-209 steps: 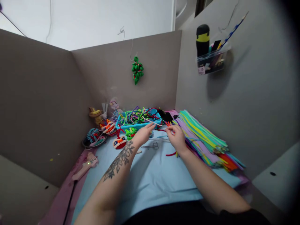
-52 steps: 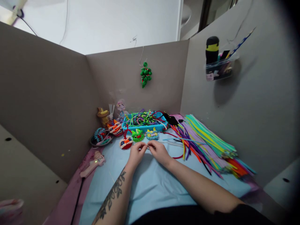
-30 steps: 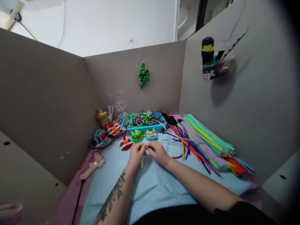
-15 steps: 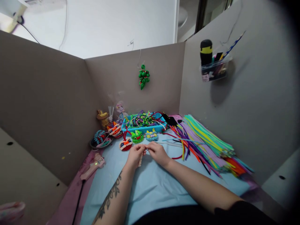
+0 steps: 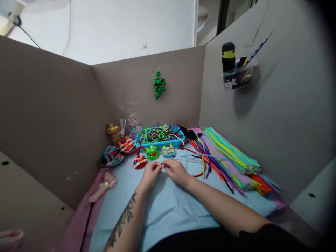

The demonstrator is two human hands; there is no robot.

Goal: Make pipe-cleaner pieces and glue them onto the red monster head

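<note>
Above the blue cloth, my two hands meet fingertip to fingertip. My left hand is closed around a cream pipe cleaner, most of which the fingers hide. At the other side of that pale bit, my right hand pinches with thumb and forefinger. Just beyond the hands lie three fuzzy animal-face ornaments: a red one, a green one and a light blue one.
A blue tray of tangled pipe cleaners stands behind. Bundles of coloured pipe cleaners spread on the right. At left are a pink glue gun with its cord and a round dish. Grey panels enclose the table.
The ribbed cream strip that hung below my left hand is now almost wholly hidden. My right fingers have shifted slightly and loosened at the tips. The view has moved a little.
</note>
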